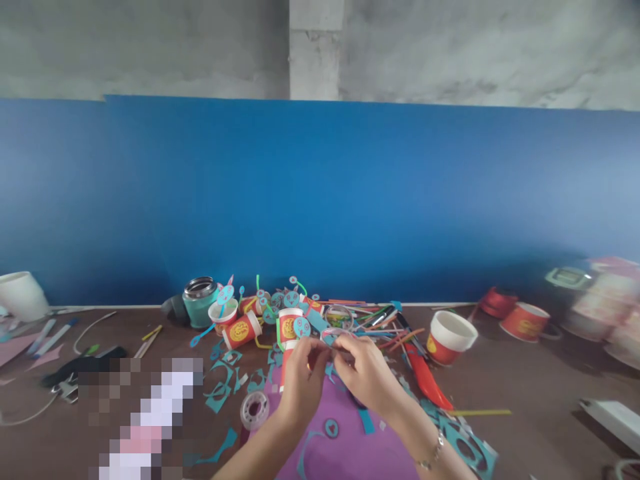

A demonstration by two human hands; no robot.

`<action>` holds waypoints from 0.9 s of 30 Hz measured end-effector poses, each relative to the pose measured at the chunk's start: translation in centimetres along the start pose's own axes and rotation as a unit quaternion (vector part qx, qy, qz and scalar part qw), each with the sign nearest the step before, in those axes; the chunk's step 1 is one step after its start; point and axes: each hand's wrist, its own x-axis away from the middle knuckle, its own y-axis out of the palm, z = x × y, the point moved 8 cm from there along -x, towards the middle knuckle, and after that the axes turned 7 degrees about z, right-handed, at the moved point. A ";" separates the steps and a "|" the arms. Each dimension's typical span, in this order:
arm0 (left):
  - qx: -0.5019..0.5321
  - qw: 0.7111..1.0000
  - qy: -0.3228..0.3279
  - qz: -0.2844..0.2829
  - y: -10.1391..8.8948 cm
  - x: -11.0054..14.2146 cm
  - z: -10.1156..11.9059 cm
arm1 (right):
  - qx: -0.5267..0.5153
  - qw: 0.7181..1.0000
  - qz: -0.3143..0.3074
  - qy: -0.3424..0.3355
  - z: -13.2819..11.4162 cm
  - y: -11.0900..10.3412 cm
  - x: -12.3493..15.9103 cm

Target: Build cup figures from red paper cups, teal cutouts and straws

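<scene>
My left hand [303, 377] and my right hand [367, 373] meet over the purple sheet [340, 440], fingers closed in a pinch. Between their fingertips shows a small light-blue paper cutout [331, 337], mostly hidden by the fingers. Just beyond my left hand stand red-and-white paper cups [290, 323], one carrying a round blue paper face [302, 327]. A small blue disc with a red mark [331, 428] lies on the purple sheet below my hands. The roll of clear tape [255, 409] is left of my left wrist.
Blue paper scraps [219, 398] surround the sheet. Behind are decorated cups [243, 331], a teal flask [200, 303] and a pile of sticks and pens [383, 317]. To the right are a paper cup [451, 338] and a red pouch-like object [427, 380]. A blue partition [320, 200] backs the table.
</scene>
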 end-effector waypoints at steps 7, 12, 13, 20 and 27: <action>0.040 0.999 0.034 0.001 -0.3 0.2 0.6 | -0.173 0.983 0.021 0.055 -0.4 -0.2 0.3; 0.107 0.993 0.031 0.034 -1.1 0.2 1.4 | -0.349 0.914 0.023 0.207 2.0 2.2 0.5; 0.149 0.988 -0.009 0.038 -1.2 0.0 1.0 | -0.364 0.901 0.034 0.233 2.9 2.6 0.5; 0.439 0.863 -0.250 0.025 0.8 -0.3 -1.9 | 0.035 0.983 0.095 0.153 8.0 1.0 0.2; 0.451 0.830 -0.327 0.039 1.8 0.6 -3.4 | -0.128 0.976 0.076 0.156 7.0 1.6 0.1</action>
